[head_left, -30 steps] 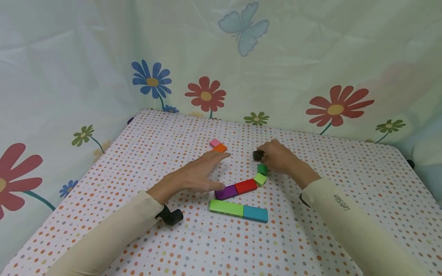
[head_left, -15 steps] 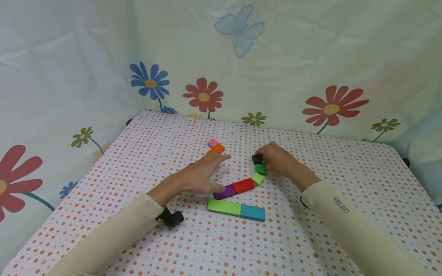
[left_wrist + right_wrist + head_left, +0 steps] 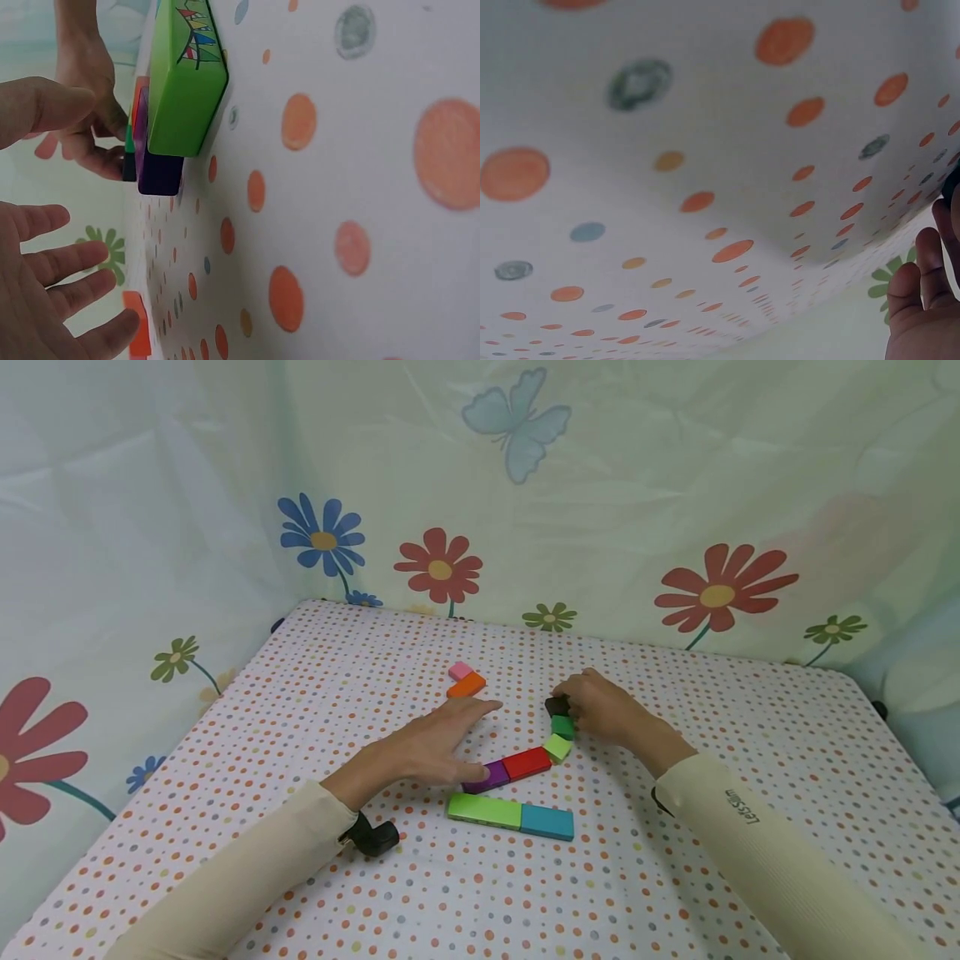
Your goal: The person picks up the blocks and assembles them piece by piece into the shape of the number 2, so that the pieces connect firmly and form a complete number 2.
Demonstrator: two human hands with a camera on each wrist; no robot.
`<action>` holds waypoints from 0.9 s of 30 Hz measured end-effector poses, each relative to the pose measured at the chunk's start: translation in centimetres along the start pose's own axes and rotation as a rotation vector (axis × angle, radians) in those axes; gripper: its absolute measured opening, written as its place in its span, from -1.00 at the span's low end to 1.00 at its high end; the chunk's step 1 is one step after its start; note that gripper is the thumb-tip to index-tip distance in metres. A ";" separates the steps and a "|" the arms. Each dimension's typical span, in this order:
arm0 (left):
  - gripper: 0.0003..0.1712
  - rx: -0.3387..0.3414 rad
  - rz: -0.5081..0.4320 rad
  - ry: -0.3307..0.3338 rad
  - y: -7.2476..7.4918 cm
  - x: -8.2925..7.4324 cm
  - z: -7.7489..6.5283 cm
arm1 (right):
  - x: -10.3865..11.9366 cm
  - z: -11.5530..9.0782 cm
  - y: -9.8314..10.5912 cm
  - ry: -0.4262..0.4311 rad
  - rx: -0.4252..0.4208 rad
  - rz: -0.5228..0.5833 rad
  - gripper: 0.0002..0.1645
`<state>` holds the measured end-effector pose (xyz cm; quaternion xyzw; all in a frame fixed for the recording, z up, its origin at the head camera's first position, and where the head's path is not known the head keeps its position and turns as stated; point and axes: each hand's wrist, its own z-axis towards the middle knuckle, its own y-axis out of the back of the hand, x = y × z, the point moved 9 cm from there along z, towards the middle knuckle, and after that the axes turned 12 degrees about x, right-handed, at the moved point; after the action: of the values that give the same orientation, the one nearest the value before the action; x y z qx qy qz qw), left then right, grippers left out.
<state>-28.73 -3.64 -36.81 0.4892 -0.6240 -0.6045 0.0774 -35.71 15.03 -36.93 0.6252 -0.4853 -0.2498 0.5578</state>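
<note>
My right hand (image 3: 603,706) pinches a small black block (image 3: 557,707) right at the far side of a dark green block (image 3: 562,727). A light green block (image 3: 557,747), a red block (image 3: 527,763) and a purple block (image 3: 487,777) continue this curved row toward the left. My left hand (image 3: 427,747) hovers with fingers spread, its thumb overlapping the purple block's left end in the head view. In the left wrist view, the left fingers (image 3: 75,277) hold nothing. The right wrist view catches the right hand (image 3: 926,307) only at its edge.
Nearer the body, a long lime-green block (image 3: 485,811) lies end to end with a blue block (image 3: 547,822). Beyond the left hand are an orange block (image 3: 467,685) and a pink block (image 3: 461,671). A dotted cloth (image 3: 525,902) covers the table, with a floral curtain (image 3: 600,510) behind.
My right hand has drawn the black block nearer, closing the gap to the dark green block. The left hand has stayed nearly still. The head view has shifted slightly.
</note>
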 end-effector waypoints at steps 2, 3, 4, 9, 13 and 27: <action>0.04 0.004 -0.007 0.003 -0.1 0.0 0.0 | 0.0 -0.1 0.0 0.004 0.001 0.002 -0.56; 0.04 0.005 -0.007 0.003 -0.1 0.0 0.0 | 0.0 -0.1 0.0 0.003 0.002 0.002 -0.56; 0.04 0.006 -0.007 0.004 -0.1 0.0 0.0 | 0.0 -0.1 0.0 0.002 0.003 0.003 -0.55; 0.04 0.010 0.002 -0.003 -0.2 -0.1 0.1 | 0.1 -0.3 0.0 0.004 0.006 -0.007 -0.53; 0.05 0.008 0.003 -0.005 -0.2 -0.2 0.1 | 0.2 -0.3 0.0 0.012 0.004 -0.015 -0.53; -0.17 -0.174 -0.048 0.030 3.4 1.1 0.9 | 0.1 -1.2 0.6 0.020 -0.026 0.002 -0.50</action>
<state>-31.69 -4.52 -34.81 0.5042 -0.5561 -0.6508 0.1144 -34.86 15.59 -36.04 0.6198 -0.4769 -0.2495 0.5710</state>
